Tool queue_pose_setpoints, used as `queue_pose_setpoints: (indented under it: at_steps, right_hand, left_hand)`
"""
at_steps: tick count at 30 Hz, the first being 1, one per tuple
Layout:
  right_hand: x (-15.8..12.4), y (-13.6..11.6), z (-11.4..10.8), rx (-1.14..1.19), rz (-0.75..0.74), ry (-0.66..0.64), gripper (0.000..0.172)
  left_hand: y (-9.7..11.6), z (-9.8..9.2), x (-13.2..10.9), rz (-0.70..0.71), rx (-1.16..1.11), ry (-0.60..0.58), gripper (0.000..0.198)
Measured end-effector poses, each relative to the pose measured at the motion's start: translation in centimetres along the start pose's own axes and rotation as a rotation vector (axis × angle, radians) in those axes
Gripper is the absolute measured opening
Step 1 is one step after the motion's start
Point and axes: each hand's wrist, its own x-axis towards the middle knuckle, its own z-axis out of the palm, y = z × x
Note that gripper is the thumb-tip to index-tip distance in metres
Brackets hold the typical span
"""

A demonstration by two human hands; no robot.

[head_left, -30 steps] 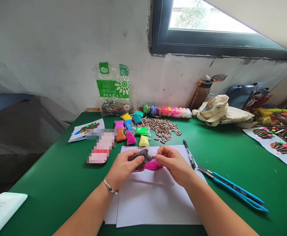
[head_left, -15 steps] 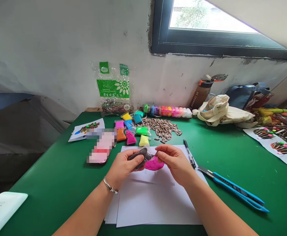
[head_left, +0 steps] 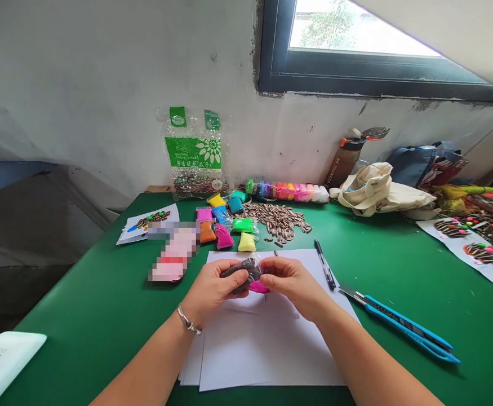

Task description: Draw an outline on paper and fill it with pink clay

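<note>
My left hand (head_left: 221,282) is closed around a packet of dark grey modelling clay (head_left: 243,277) in clear wrapping. Against the packet's right end my right hand (head_left: 286,276) is closed, thumb and fingertips together at the clear plastic; whether a bit of clay is pinched there is hidden. Behind and below the packet, pink clay (head_left: 260,287) shows in part on a white sheet of paper (head_left: 271,349), with thin drawn lines under it. Beyond the right fingers, a small dark sunflower seed (head_left: 276,253) lies at the paper's top edge.
Sunflower seeds (head_left: 284,221) lie in a pile beyond the paper, beside several coloured clay packets (head_left: 224,235). A pen (head_left: 324,264) and a blue utility knife (head_left: 411,330) lie at the right. A phone (head_left: 174,256), partly blurred, is at the left. A bottle (head_left: 344,160) leans at the back.
My right hand has moved left and down to the clay packet, covering more of the pink clay. The seed at the paper's top edge now shows. My left hand keeps its hold.
</note>
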Motion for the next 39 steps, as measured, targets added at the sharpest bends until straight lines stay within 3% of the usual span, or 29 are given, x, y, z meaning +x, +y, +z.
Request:
queue_pose_setpoints:
  at_steps: [7, 18, 23, 28, 32, 39]
  right_hand:
    - [0.1, 0.3, -0.2, -0.195, -0.012, 0.059, 0.015]
    - [0.0, 0.4, -0.7, 0.164, 0.061, -0.018, 0.024]
    - [0.3, 0.6, -1.4, 0.317, 0.049, 0.106, 0.023]
    - [0.5, 0.9, -1.7, 0.345, 0.044, 0.146, 0.022]
    - [0.4, 0.6, -1.2, 0.289, 0.064, 0.126, 0.017]
    - [0.1, 0.1, -0.3, 0.067, 0.046, 0.074, 0.025]
  left_hand:
    - [-0.1, -0.1, 0.1, 0.004, -0.033, 0.011, 0.035]
    - [0.1, 0.2, 0.2, 0.013, -0.059, 0.059, 0.038]
    - [0.0, 0.0, 0.3, 0.028, -0.108, 0.108, 0.038]
    - [0.0, 0.1, 0.2, 0.008, -0.106, 0.049, 0.033]
    - [0.0, 0.2, 0.1, -0.006, -0.110, 0.024, 0.034]
    - [0.2, 0.3, -0.1, -0.010, -0.101, 0.009, 0.033]
